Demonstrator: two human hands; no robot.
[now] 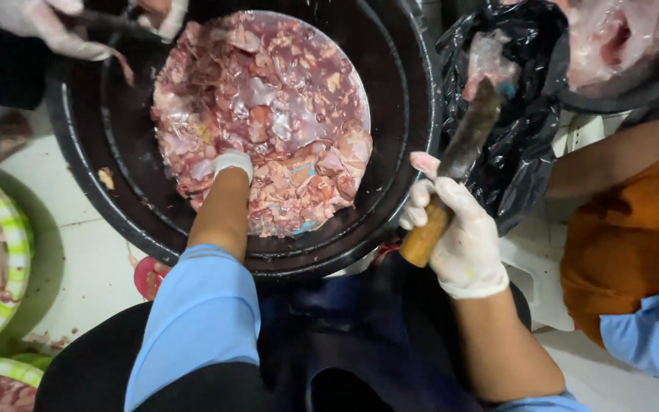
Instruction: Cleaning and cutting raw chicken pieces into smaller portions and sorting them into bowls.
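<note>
Looking down, head view:
Left hand (232, 163): gloved, my fingers buried in raw meat pieces (268, 99); grip impossible to tell.
Meat: filled black basin (402, 114).
Right hand (463, 236): gloved, clenched on wooden-handled knife (455, 172), beside basin rim.

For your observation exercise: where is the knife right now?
In the head view, the knife is right of centre, gripped by the right hand, its blade pointing up beside the big black tub toward the black bag.
</note>
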